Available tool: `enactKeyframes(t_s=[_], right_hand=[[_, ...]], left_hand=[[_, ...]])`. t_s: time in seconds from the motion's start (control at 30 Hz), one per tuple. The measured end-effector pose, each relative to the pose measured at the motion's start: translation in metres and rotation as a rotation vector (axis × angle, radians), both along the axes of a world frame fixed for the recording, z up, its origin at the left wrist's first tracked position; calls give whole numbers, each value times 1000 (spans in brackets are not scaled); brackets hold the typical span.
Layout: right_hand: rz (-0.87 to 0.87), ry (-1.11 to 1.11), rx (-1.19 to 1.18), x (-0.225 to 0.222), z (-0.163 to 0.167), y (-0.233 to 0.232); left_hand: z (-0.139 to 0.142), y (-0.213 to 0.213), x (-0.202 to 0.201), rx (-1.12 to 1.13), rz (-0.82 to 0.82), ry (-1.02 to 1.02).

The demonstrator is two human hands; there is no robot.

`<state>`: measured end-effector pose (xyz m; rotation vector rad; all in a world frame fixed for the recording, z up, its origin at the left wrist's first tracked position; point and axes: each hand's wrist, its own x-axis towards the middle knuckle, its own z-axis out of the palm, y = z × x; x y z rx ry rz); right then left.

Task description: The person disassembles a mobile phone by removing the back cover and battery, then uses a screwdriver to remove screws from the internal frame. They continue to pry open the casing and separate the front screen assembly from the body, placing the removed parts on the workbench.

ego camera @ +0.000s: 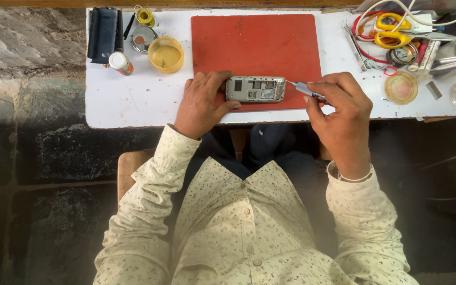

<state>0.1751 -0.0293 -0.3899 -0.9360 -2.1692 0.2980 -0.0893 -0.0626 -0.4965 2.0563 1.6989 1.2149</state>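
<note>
— What have you got under the hands right now?

— I see an opened grey phone [255, 88], back cover off, lying lengthwise on the near edge of a red mat [257, 45] on the white counter [133, 100]. My left hand [201, 103] steadies it at its left end, the grip closed on the phone between thumb and fingers.

— And the other side?

— The right hand [339, 108] has its grip pinched tight around a thin screwdriver [304, 89], whose tip meets the phone's right end.

— Anything else close by?

— A small yellow dish [165, 54] sits just left of the mat, with a little white-capped bottle [120, 62] and a dark case [104, 32] beyond it. To the right, well apart from the phone, I make out a round amber lid [401, 87] and yellow-handled scissors [391, 30] among tangled cables.
</note>
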Motion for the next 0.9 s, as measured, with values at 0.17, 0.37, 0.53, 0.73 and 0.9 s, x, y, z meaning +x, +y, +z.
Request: enactKeyframes(t_s=[0.17,0.37,0.53,0.73,0.9], right_hand=[[33,-67,53,-9,7,3],[63,-113,43,-13,10,2],[72,-59,-65,-15,9,-1],[51,-50,22,-15,6,3],[-175,-191,134,-20,-6,10]], left_hand=[[-1,0,-1,5,-1,-12],[-1,0,0,-2,-14,-9],[-1,1,0,0,-16,-6],[-1,1,0,2,-21,-4],[-1,0,0,22,-30,-6]])
